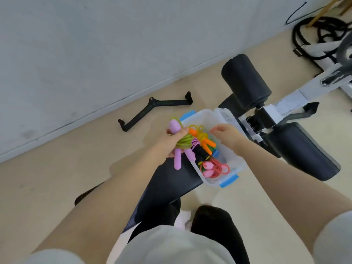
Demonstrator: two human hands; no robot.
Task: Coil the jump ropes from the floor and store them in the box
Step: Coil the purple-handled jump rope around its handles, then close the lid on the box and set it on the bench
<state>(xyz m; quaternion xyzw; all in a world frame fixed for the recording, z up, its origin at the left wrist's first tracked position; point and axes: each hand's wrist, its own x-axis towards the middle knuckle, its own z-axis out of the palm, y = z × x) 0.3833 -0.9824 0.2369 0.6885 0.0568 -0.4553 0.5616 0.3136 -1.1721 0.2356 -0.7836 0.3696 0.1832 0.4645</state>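
Gripped in the left hand [172,141] is a coiled jump rope [183,142] with a yellow-green cord and lilac handles; the fingers are curled round the bundle, and the handles project above and below the fist. This bundle is held just beside the near-left rim of the clear plastic box [233,155], partly over its opening. The right hand [225,135] hovers over the box with fingers loosely bent; whether the fingertips pinch anything cannot be determined.

Box contents: an orange-handled rope [206,140], a black-handled rope [202,152] and a pink rope [215,169], all coiled. The box has blue latches [229,181] and stands on the black pad of a weight bench [171,185]. Black foam rollers [247,80] lie beyond the box. A black cable-attachment bar [155,110] lies on the beige floor [76,161] near the wall.
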